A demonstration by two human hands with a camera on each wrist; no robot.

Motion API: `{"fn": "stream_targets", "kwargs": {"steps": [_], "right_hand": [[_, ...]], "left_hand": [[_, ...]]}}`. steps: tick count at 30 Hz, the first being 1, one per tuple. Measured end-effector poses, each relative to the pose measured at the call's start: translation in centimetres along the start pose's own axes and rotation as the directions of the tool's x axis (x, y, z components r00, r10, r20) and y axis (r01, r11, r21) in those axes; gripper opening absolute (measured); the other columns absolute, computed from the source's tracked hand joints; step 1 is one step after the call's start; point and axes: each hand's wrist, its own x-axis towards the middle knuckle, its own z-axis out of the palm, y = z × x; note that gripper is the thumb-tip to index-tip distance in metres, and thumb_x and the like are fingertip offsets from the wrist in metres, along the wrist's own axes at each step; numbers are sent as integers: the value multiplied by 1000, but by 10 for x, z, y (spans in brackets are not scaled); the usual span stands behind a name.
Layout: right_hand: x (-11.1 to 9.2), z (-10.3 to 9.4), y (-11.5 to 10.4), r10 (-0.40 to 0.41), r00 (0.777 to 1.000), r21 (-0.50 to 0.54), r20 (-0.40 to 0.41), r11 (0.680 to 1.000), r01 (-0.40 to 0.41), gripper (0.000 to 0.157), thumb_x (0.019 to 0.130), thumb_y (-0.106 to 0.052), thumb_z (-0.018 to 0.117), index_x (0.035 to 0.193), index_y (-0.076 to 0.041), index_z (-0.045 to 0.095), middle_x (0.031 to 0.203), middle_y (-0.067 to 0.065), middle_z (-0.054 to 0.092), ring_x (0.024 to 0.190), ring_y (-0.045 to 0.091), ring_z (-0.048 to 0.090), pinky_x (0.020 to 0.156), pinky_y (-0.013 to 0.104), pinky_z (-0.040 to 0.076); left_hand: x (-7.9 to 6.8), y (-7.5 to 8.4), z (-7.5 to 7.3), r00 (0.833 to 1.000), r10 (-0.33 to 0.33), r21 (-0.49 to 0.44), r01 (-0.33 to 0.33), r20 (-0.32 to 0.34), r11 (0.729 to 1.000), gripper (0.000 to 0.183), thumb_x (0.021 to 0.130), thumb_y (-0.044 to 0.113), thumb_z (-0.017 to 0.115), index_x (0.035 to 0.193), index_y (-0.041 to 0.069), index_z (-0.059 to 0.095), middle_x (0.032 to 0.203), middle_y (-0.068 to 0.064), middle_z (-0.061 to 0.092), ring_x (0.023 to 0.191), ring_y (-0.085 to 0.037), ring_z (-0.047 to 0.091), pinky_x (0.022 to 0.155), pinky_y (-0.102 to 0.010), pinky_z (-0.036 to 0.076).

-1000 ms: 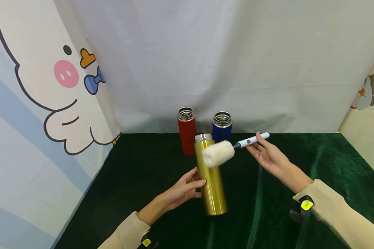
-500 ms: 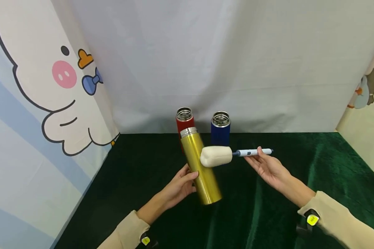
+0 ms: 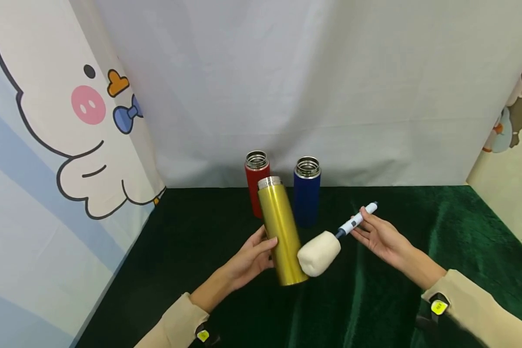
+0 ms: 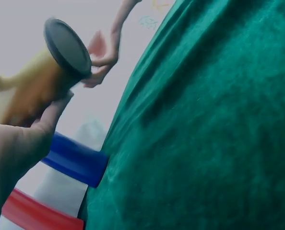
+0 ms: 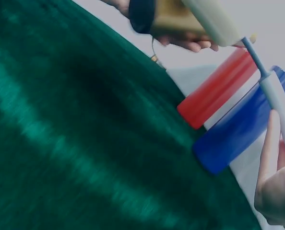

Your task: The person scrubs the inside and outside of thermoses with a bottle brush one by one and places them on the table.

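My left hand (image 3: 249, 261) grips a gold thermos bottle (image 3: 282, 227) round its lower half, holding it slightly tilted above the cloth with its steel mouth uncapped at the top. The dark base (image 4: 68, 48) of the bottle faces the left wrist view. Between the fingers and thumb of my right hand (image 3: 384, 241) is the light blue handle (image 3: 351, 224) of a bottle brush. Its white sponge head (image 3: 318, 254) points down and left, overlapping the lower right side of the gold bottle in the head view.
Behind stand a red bottle (image 3: 253, 186) and a blue bottle (image 3: 306, 200), both uncapped. Dark green velvet cloth (image 3: 396, 309) covers the table. A pale curtain (image 3: 352, 87) hangs at the back, and a cartoon-printed wall (image 3: 39, 193) is on the left.
The sponge head has swung down along the gold bottle, from near its top to near its base. The gold bottle has shifted up and left and tilted, and the blue bottle shows more.
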Motion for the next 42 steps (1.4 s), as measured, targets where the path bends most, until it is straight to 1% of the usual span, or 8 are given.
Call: {"fn": "stream_targets", "kwargs": {"steps": [4, 8, 13, 17, 22, 31, 36, 42], "right_hand": [[5, 18, -16, 1, 1000, 161, -19, 987, 2, 25, 104, -23, 55, 123, -21, 38, 106, 3, 65, 100, 15, 71, 92, 27, 60], [3, 33, -34, -51, 999, 325, 2, 945, 48, 30, 102, -17, 59, 123, -20, 38, 108, 9, 65, 100, 22, 73, 93, 30, 60], [-1, 36, -35, -45, 998, 412, 39, 911, 25, 23, 102, -14, 58, 121, -15, 44, 112, 12, 66, 102, 27, 74, 99, 31, 57], [-4, 25, -15, 24, 999, 376, 46, 926, -40, 18, 104, -17, 53, 120, -14, 46, 113, 10, 66, 104, 24, 73, 102, 29, 55], [-10, 5, 5, 105, 994, 292, 33, 950, -110, 26, 107, -22, 49, 129, -21, 36, 114, 6, 65, 105, 19, 72, 103, 25, 54], [-11, -19, 11, 80, 997, 27, 22, 996, -81, 18, 109, -26, 46, 124, -16, 41, 105, 0, 63, 98, 8, 69, 93, 22, 58], [-2, -15, 9, 37, 999, -104, -22, 994, -39, 28, 109, -27, 48, 128, -16, 30, 98, -4, 61, 91, 5, 66, 86, 18, 58], [10, 7, -2, -19, 1000, -69, -15, 997, 18, 17, 107, -23, 53, 117, -13, 44, 94, -2, 65, 91, 8, 70, 88, 22, 60]], "left_hand": [[0, -4, 5, 998, -57, 104, 58, -12, 993, 73, 103, 20, 57, 162, 20, 15, 141, -4, 51, 122, -16, 59, 101, -38, 53], [-1, -6, 9, 993, -116, 159, 115, -2, 981, 80, 99, 18, 61, 163, 27, 14, 151, -8, 43, 126, -18, 56, 104, -39, 52], [-3, -6, 11, 995, -100, 163, 100, -5, 982, 76, 98, 16, 64, 162, 19, 23, 144, -5, 50, 123, -17, 59, 104, -37, 53], [-4, -6, 8, 997, -71, 136, 74, -27, 988, 65, 101, 16, 61, 157, 11, 30, 135, 0, 57, 120, -15, 62, 101, -36, 55], [-4, -4, 5, 1000, -7, 64, 9, -25, 998, 59, 104, 15, 56, 156, 13, 29, 136, 0, 58, 120, -16, 63, 98, -37, 57], [-4, 1, 6, 999, 27, -46, -26, 24, 999, 46, 102, 18, 59, 144, 15, 41, 130, 0, 63, 117, -14, 66, 100, -36, 56], [1, -2, 7, 1000, 9, -50, -9, 12, 999, 49, 101, 24, 64, 142, 17, 38, 129, 2, 62, 117, -13, 65, 99, -35, 56], [1, -9, 7, 999, -21, 16, 21, -26, 1000, 53, 100, 20, 64, 144, 12, 37, 128, 0, 59, 116, -14, 64, 99, -35, 56]]}}
